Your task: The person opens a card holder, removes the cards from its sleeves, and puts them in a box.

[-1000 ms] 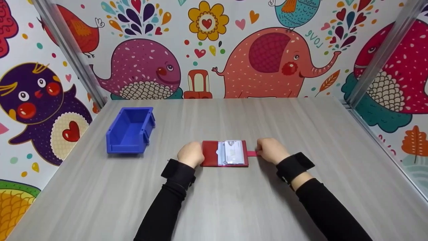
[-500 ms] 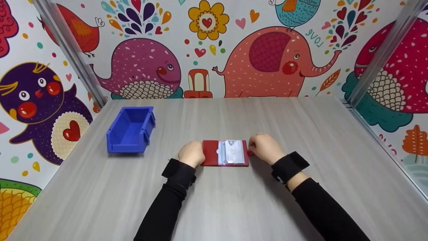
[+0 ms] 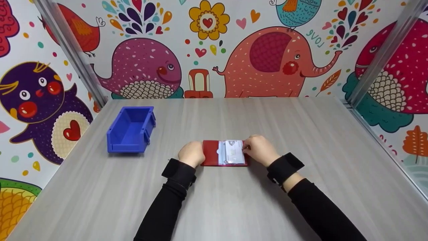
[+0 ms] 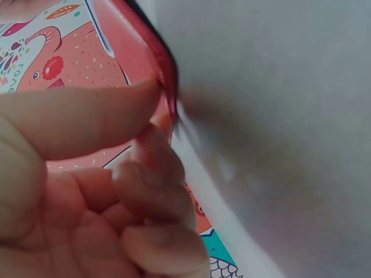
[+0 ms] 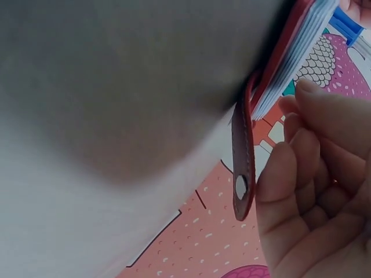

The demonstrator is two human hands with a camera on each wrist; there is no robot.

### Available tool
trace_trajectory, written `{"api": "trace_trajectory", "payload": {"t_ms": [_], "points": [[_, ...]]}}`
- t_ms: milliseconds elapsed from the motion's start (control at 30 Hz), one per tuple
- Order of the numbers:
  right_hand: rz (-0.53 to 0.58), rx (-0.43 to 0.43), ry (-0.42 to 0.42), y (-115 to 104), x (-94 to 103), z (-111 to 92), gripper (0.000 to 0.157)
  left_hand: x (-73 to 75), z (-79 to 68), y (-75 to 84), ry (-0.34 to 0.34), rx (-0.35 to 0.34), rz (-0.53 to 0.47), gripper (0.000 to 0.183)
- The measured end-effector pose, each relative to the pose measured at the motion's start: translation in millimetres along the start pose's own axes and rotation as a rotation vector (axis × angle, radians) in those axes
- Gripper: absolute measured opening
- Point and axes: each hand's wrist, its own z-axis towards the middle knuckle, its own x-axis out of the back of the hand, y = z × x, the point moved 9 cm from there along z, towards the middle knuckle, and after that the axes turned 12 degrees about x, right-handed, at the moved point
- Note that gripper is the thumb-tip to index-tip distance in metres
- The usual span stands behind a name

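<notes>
A small red card holder lies spread out on the table, its clear sleeves and a pale card facing up on the right half. My left hand pinches its left edge; in the left wrist view the thumb lies on the red cover with bent fingers beneath. My right hand is at the right edge, fingers loosely bent. In the right wrist view, a small gap separates the thumb and fingertips from the sleeve stack. The strap with its metal snap sticks out unheld beside the fingers.
A blue plastic bin stands on the table at the back left. Walls printed with cartoon animals enclose the back and sides, with metal posts at the corners.
My right hand has let go of the strap and moved left, from the strap's outstretched end to the sleeves' right edge. The left hand keeps its grip on the card holder.
</notes>
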Motion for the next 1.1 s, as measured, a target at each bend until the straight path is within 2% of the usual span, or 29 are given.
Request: {"api": "trace_trajectory", "payload": {"t_ms": [300, 733, 1100], "points": [[-0.027, 0.011, -0.027, -4.0, -1.9, 0.2, 0.007, 1.2, -0.6, 2.6, 0.007, -0.024, 0.001, 0.01], [-0.005, -0.062, -0.084, 0.5, -6.6, 0.8, 0.007, 2.2, -0.7, 1.2, 0.013, -0.026, -0.015, 0.009], [-0.022, -0.041, -0.09, -4.2, -6.8, 1.4, 0.005, 3.7, -0.1, 3.9, 0.004, -0.017, 0.004, 0.011]]}}
